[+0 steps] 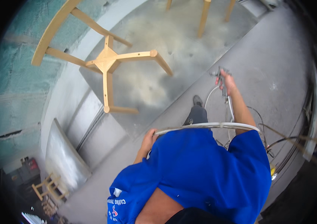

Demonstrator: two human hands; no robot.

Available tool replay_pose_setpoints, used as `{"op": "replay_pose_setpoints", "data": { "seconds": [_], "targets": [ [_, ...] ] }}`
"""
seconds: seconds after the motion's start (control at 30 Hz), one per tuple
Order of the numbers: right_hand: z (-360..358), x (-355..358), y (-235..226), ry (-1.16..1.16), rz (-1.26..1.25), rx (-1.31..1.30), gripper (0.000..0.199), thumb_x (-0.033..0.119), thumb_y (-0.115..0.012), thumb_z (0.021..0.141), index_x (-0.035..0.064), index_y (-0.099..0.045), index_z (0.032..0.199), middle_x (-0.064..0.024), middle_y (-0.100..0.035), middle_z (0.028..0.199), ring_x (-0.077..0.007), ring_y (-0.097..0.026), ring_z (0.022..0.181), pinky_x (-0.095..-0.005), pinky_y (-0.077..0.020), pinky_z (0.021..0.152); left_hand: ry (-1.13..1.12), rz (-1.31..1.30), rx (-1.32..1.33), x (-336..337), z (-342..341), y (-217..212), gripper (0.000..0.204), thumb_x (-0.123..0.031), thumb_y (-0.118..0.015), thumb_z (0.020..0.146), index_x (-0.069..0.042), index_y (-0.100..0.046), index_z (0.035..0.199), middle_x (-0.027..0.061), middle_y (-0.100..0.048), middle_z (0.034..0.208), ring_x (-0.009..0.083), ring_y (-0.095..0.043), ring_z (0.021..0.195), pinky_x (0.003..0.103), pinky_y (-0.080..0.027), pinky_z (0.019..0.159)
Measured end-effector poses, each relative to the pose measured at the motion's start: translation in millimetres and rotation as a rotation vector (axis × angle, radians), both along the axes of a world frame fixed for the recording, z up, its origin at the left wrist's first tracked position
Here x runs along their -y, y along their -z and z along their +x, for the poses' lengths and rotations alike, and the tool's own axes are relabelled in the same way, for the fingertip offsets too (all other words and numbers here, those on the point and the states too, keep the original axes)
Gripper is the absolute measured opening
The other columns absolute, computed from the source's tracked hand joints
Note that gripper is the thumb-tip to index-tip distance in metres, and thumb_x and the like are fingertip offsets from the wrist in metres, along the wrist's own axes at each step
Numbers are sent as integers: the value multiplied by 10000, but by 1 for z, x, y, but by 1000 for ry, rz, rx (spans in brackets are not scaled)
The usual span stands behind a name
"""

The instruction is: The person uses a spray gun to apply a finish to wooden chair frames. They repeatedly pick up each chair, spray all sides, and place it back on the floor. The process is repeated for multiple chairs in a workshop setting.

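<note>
My right hand [229,83] is wrapped round a metal spray gun [220,72], held out to the right above the floor. A pale hose [218,125] crosses in front of my blue shirt. At my left side, my left hand [149,141] is closed at the hose's left end, its fingers partly hidden. Ahead and to the left stands a light wooden chair frame [107,61] with a curved back rail and a bare cross-shaped support. It is apart from both hands.
Under the chair frame lies a grey, stained sheet [158,86]. More wooden legs [204,18] stand at the far edge. A teal wall [20,89] runs along the left, with a leaning shiny panel [63,160] and small wooden frames [50,188]. Dark hoses [285,139] hang at right.
</note>
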State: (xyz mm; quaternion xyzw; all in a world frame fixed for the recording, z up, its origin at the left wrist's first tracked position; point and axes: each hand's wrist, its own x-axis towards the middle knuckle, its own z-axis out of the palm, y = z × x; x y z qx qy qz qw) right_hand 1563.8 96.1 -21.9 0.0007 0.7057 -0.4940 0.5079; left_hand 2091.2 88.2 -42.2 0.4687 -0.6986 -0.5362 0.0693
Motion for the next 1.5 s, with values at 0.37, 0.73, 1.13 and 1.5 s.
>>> {"op": "replay_pose_setpoints", "data": {
  "seconds": [0.37,0.73,1.13,1.5],
  "targets": [
    [-147,130,-72,-535,-236,67,428,468,-564,1041,144,-613,1315,-23,-652,854,-109,-617,705,-217,-352,411,-167,364,-119,-39,-154,-65,153,-138,-612,1004,-57,-607,1133,83,-606,1059,192,-597,1014,329,-480,912],
    [-118,257,-79,-717,-636,461,437,504,-564,1033,156,-631,1291,-10,-648,874,-97,-616,698,-244,-366,458,-274,-74,40,-54,-178,-72,132,-46,-599,1011,-59,-633,1137,117,-651,993,274,-664,956,354,-516,845],
    [-32,338,-95,-527,-493,226,344,413,-569,1055,104,-615,1200,-33,-670,863,-123,-664,718,-249,-391,440,-669,130,107,-81,-199,-95,122,-87,-583,1038,-72,-633,1149,159,-689,1020,331,-682,968,383,-539,847],
    [-31,141,-111,-439,-763,403,579,409,-493,1087,139,-351,1579,-88,-628,971,-169,-648,809,-218,-421,405,-453,-96,110,-109,-136,-60,220,-68,-617,1004,-71,-619,1224,76,-635,1017,175,-587,927,332,-488,826]
  ]
}}
